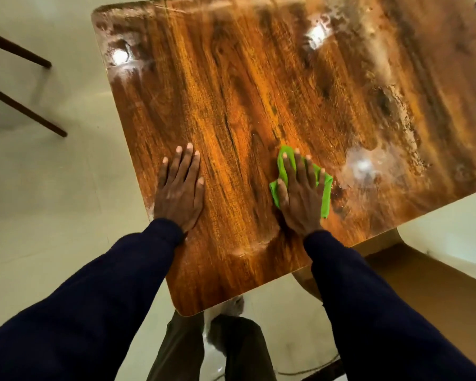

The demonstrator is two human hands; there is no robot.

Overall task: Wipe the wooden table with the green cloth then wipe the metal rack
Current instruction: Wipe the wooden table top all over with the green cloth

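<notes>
A glossy wooden table (259,86) fills most of the view, with whitish smears and light reflections on its far and right parts. My right hand (300,193) lies flat with straight fingers on a small green cloth (326,196), pressing it onto the tabletop near the front right. My left hand (180,188) rests flat, palm down, on the bare wood near the table's left edge. The metal rack is not in view.
Dark chair legs (25,111) stand on the pale floor at the far left. A brown seat or lower surface (423,279) shows beyond the table's right front edge. My own legs (204,353) are below the table's front corner.
</notes>
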